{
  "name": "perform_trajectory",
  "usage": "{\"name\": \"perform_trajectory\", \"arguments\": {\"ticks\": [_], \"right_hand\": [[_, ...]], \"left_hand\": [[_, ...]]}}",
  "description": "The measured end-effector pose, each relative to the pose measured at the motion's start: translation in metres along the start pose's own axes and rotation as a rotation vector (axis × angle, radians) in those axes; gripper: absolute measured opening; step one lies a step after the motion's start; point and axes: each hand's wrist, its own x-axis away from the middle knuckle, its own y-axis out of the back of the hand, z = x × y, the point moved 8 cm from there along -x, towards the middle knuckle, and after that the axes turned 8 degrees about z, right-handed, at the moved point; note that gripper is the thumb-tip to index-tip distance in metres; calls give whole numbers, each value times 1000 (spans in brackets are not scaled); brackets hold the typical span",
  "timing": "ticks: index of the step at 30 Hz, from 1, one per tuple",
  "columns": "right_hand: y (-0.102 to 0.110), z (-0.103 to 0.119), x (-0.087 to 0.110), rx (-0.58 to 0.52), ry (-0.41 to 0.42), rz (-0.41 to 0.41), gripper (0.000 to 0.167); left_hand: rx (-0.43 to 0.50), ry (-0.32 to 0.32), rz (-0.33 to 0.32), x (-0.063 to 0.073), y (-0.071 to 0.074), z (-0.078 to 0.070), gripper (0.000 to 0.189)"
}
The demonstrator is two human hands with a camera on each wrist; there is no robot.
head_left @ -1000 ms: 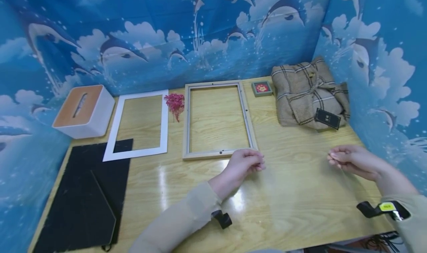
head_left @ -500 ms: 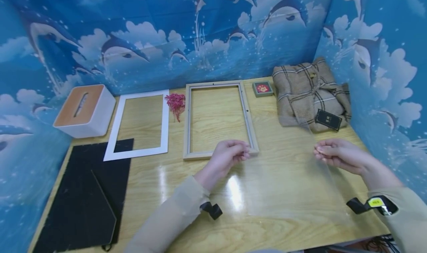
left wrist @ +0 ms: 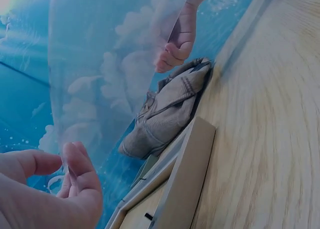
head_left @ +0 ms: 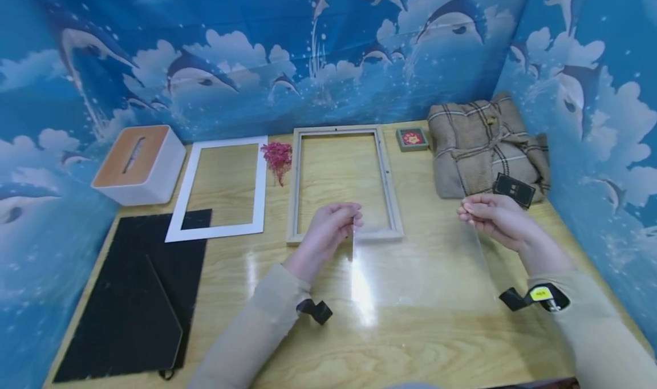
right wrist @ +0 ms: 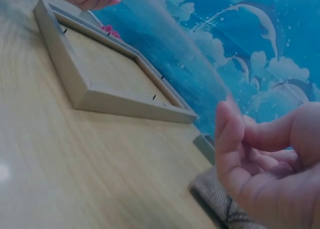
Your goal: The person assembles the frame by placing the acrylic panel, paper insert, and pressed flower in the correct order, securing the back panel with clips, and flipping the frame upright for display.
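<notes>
A clear plastic sheet (head_left: 421, 269) is held up between both hands, its far corners pinched. My left hand (head_left: 329, 229) pinches one corner over the near edge of the wooden picture frame (head_left: 295, 189). My right hand (head_left: 497, 221) pinches the other corner, in front of the folded plaid cloth (head_left: 472, 149). In the left wrist view the sheet (left wrist: 110, 64) spans from thumb and fingers towards the other hand. The right wrist view shows the thumb and finger of the right hand (right wrist: 270, 159) on its edge. The picture frame lies flat, with the sheet overlapping its near right part.
A white mat board (head_left: 260, 189) lies left of the frame, with pink dried flowers (head_left: 278, 156) between them. At the left are a black backing board (head_left: 118, 298) with a stand and a tissue box (head_left: 164, 178). A small green box (head_left: 412, 140) sits at the back.
Both hands have moved left, and the right hand also went up, bringing the clear sheet towards the picture frame. The view has shifted slightly; the other things stay put.
</notes>
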Motion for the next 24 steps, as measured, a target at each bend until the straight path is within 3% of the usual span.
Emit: {"name": "perform_trajectory", "arguments": {"ticks": [7,16,24], "right_hand": [[0,16,-24,68,-29,-82,10],[-11,18,-63,20,-9,-70,17],[-24,12,-89,16,-7,-82,13]], "left_hand": [[11,-11,-20,11,16,-5,31],[-23,-9,-33,17,30,-5,33],[31,-57,-155,22,50,-10,29]]}}
